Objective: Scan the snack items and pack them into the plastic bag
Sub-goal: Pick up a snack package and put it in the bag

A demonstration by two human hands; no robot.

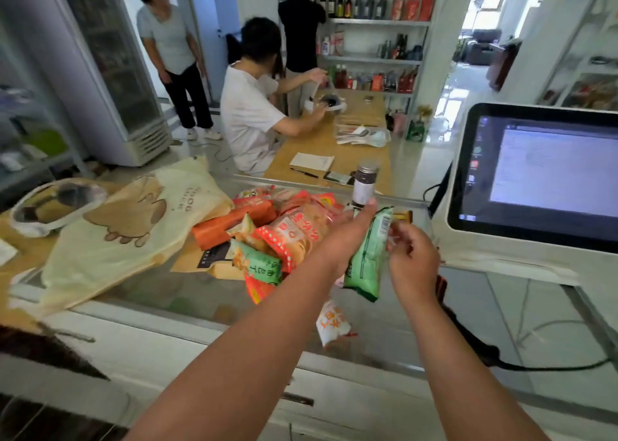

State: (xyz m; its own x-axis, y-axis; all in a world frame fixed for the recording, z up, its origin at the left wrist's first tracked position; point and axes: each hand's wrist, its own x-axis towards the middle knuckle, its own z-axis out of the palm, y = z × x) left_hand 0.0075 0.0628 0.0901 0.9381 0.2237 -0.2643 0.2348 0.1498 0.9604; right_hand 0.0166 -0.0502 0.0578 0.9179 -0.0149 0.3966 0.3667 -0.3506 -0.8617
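Both hands grip a green snack packet [366,260] above the glass counter [200,295]: the left hand [347,231] clasps its upper end, and the right hand [413,256] pinches the edge beside the barcode [384,221]. That barcode likely needs pulling flat for a clean scan. The plastic bag [127,233] lies well to the left.

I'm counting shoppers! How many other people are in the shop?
3: one in a grey shirt by the fridge, one in a white shirt at the table, one in a black shirt at the shelves. More may be hidden behind them.
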